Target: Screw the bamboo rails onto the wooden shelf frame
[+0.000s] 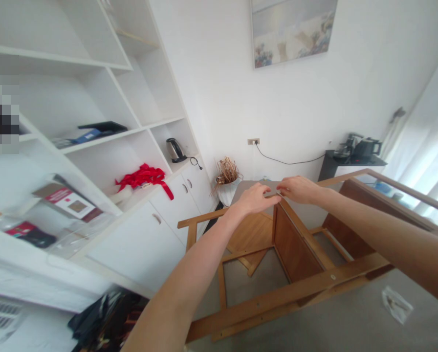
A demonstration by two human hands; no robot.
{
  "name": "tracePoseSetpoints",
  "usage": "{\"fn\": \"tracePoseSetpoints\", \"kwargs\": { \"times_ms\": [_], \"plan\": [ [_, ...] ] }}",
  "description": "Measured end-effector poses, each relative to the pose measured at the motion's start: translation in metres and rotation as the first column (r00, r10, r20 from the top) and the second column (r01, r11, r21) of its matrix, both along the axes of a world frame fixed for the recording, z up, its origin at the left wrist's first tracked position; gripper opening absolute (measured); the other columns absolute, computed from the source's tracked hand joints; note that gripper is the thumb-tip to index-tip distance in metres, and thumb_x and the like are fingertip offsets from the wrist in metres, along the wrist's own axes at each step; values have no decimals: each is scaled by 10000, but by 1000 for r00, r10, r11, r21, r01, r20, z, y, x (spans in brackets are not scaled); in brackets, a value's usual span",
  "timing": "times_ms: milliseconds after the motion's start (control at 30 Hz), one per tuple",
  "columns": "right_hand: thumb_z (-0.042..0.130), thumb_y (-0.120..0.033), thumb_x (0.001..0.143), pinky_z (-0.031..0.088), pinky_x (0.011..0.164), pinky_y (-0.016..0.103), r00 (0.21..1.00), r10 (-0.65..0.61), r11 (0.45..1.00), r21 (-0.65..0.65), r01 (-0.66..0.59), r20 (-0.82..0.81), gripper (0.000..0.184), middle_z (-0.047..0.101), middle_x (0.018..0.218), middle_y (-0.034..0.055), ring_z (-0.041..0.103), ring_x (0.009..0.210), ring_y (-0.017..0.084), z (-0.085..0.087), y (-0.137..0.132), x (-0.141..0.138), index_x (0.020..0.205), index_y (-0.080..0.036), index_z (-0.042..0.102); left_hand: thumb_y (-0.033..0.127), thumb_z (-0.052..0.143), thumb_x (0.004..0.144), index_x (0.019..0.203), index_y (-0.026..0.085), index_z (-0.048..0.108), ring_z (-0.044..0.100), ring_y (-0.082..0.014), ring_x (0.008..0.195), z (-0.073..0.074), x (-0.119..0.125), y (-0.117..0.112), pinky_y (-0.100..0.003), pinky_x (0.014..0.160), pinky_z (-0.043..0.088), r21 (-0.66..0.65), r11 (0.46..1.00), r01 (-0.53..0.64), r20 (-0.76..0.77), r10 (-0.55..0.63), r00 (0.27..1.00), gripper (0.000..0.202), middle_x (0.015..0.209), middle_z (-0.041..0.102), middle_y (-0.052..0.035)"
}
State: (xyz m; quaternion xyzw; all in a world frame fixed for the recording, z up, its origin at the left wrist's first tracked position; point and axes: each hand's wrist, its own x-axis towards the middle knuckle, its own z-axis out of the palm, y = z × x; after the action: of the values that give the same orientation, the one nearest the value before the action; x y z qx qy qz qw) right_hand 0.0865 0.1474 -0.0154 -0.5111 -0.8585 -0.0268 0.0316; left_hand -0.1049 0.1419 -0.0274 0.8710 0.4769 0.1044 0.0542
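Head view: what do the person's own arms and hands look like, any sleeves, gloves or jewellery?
The left arm and right arm are bare, with no sleeve in view. The left hand and right hand wear no gloves; no watch, bracelet or ring shows.

Arms outstretched, left hand [256, 198] and right hand [300, 189] meeting.

No writing can be read anywhere in view.
On the near left, in the white shelving unit [156, 93], a flat red-and-white cardboard box [67, 201] and a small red packet [21, 228] carry print too blurred to read.
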Motion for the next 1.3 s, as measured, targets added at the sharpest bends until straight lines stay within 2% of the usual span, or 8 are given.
{"fn": "tracePoseSetpoints", "kwargs": {
  "times_ms": [133, 267, 500, 700, 867, 1000, 1100, 1300],
  "plan": [
    [292, -297, 953, 400, 783, 270, 992, -100, 994, -46, 97, -83, 419, 727, 929, 50, 628, 874, 178, -22, 5, 3, 977, -209, 700, 727, 366, 806, 1049, 200, 636, 633, -265, 989, 0, 22, -17, -341, 821, 502, 66, 996, -54, -28, 55, 998, 640, 1081, 659, -90],
    [291, -310, 959, 371, 856, 283, 979, -142, 989, -66, 133, -149, 419, 725, 978, 44, 616, 923, 167, -29, 5, 5, 975, -213, 698, 624, 431, 832, 1019, 159, 618, 645, -288, 950, -3, 41, -32, -375, 801, 508, 148, 981, -128, -63, 139, 988, 535, 1029, 675, -119],
    [314, -315, 949, 340, 921, 306, 960, -189, 980, -99, 172, -205, 405, 723, 993, 56, 608, 979, 176, -31, 5, 5, 922, -213, 704, 448, 413, 879, 1032, 131, 601, 636, -294, 971, -3, 49, -39, -399, 829, 490, 177, 970, -168, -70, 183, 981, 399, 1034, 673, -144],
    [324, -323, 947, 358, 938, 317, 945, -211, 971, -161, 175, -250, 413, 730, 972, 50, 623, 967, 192, -28, 8, 6, 948, -206, 721, 515, 395, 875, 997, 131, 618, 637, -308, 952, -7, 50, -39, -429, 823, 492, 201, 963, -181, -42, 193, 980, 461, 1005, 684, -141],
    [205, -435, 984, 421, 910, 296, 912, -237, 959, -231, 165, -333, 571, 734, 1016, 75, 647, 962, 215, -19, 8, 9, 1097, -186, 706, 591, 333, 892, 967, 138, 648, 656, -307, 908, -9, 53, -37, -433, 810, 499, 209, 957, -199, 0, 203, 979, 556, 948, 700, -134],
    [128, -461, 987, 406, 973, 319, 890, -258, 952, -259, 166, -377, 650, 725, 1072, 73, 633, 1048, 225, -18, 6, 7, 1078, -204, 718, 480, 372, 899, 1007, 126, 649, 655, -308, 931, -8, 57, -37, -436, 825, 499, 213, 952, -221, -27, 232, 972, 462, 978, 703, -143],
    [141, -452, 983, 372, 1024, 356, 880, -275, 947, -268, 178, -388, 643, 720, 1089, 77, 608, 1108, 235, -18, 5, 5, 1035, -205, 733, 412, 387, 889, 998, 124, 654, 655, -310, 939, -7, 59, -37, -437, 826, 500, 203, 953, -225, -40, 238, 971, 408, 979, 707, -145],
    [175, -446, 977, 322, 1064, 380, 876, -288, 943, -274, 190, -386, 610, 718, 1098, 70, 578, 1157, 236, -18, 4, 3, 988, -217, 741, 394, 381, 885, 1010, 115, 647, 653, -309, 956, -5, 61, -36, -428, 844, 494, 174, 958, -230, -44, 241, 970, 405, 1003, 705, -153]
  ]
}}
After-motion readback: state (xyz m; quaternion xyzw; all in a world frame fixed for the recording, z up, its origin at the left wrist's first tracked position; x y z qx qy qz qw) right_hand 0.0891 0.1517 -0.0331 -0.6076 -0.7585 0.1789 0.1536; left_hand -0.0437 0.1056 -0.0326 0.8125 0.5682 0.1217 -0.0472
